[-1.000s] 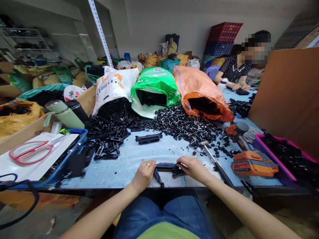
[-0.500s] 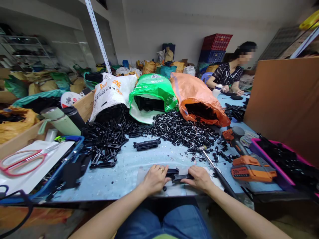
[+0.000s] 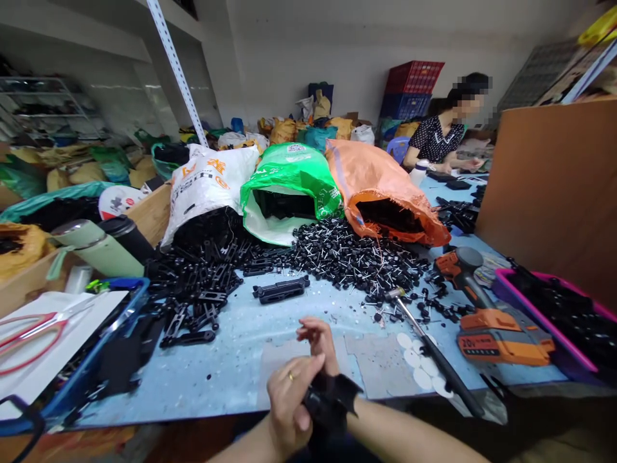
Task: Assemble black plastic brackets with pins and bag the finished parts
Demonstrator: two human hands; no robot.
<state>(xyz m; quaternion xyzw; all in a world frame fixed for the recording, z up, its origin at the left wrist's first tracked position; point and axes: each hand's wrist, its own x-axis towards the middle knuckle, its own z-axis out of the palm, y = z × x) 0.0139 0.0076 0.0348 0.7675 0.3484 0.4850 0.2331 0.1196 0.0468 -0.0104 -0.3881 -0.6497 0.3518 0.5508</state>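
My left hand (image 3: 290, 402), with a ring on one finger, is closed around a dark black part (image 3: 330, 405) near the table's front edge. Just behind it, my right hand (image 3: 319, 341) is raised with bent fingers apart; the black part lies against its wrist, and nothing shows in its fingers. Farther back on the blue table (image 3: 231, 360) lies a single long black assembly (image 3: 281, 290). Behind that are a heap of black brackets (image 3: 207, 283) and a pile of black knobs with metal pins (image 3: 357, 257).
A hammer (image 3: 438, 357) and an orange cordless drill (image 3: 501, 334) lie at the right, beside a pink-rimmed bin (image 3: 544, 289). White, green and orange sacks (image 3: 385, 173) stand behind. Scissors (image 3: 43, 328) lie left. A person (image 3: 441, 138) sits at back right.
Both hands have left the grey mat and come together closer to me, one crossing over the other. The black parts moved with them. The view has shifted slightly.
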